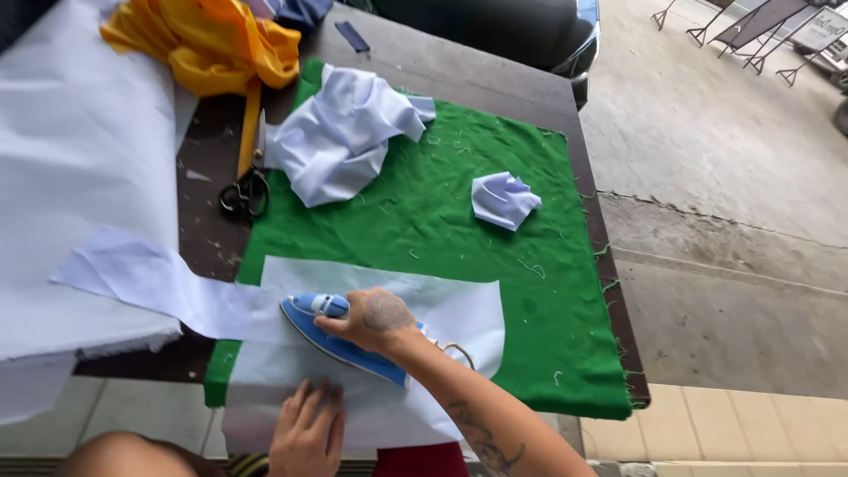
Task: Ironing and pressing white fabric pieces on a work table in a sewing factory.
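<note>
My right hand [375,320] grips the handle of a blue and white clothes iron [311,311] that lies flat on a white fabric piece [459,309], its tip pointing left. My left hand [307,430] presses flat, fingers spread, on the near edge of the same white piece. A long white strip [146,276] runs from under the iron out to the left. The fabric lies on a green cloth [442,221] spread over a dark table [459,75].
Two crumpled white cloth pieces [340,132] [503,200] rest on the green cloth. Black scissors [247,190] lie at its left edge, beside a yellow cloth heap [212,44] and a wide white sheet [79,159]. Concrete floor [724,177] lies to the right.
</note>
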